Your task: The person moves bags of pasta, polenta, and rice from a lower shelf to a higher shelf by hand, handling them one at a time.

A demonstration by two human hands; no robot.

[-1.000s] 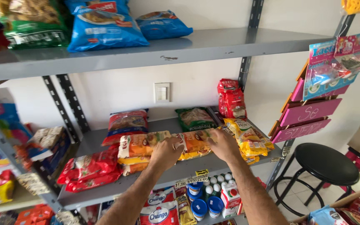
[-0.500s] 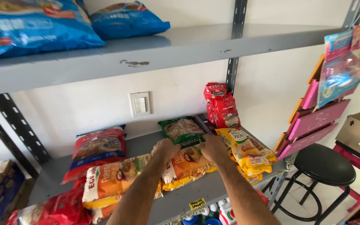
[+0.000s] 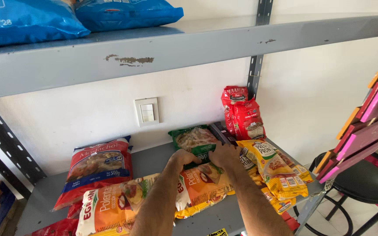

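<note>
Both hands, left hand [image 3: 183, 158] and right hand [image 3: 224, 155], grasping green bag [image 3: 195, 140] mid-shelf [image 3: 154, 164], orange polenta bags [image 3: 202, 185] toward front edge.

Two hands on packets along a grey metal shelf

The left hand [image 3: 183, 158] and right hand [image 3: 224, 155] rest on the green packet [image 3: 195, 140], just above the orange packet [image 3: 204, 185]. Yellow packets [image 3: 274, 172] lie to the right, red bags [image 3: 243, 113] stand behind, and the grey shelf [image 3: 154, 164] carries them all.

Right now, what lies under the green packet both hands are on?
The green packet rests on the grey shelf. Its front edge is covered by the left hand and right hand, so whether it overlaps the orange packets cannot be seen.
</note>
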